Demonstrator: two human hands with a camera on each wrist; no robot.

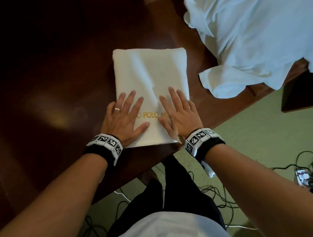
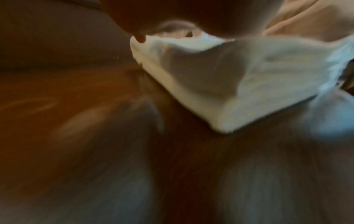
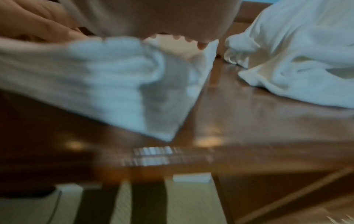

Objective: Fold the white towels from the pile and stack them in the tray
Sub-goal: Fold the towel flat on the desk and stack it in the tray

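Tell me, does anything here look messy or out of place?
The folded towel lies neat and square on the table under both flat hands, left hand and right hand. The rumpled pile of white cloth hangs over the table edge, and cables sprawl across the floor.

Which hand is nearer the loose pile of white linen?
Right. The right hand lies flat on the folded towel at its side toward the pile; the left hand lies on the far side.
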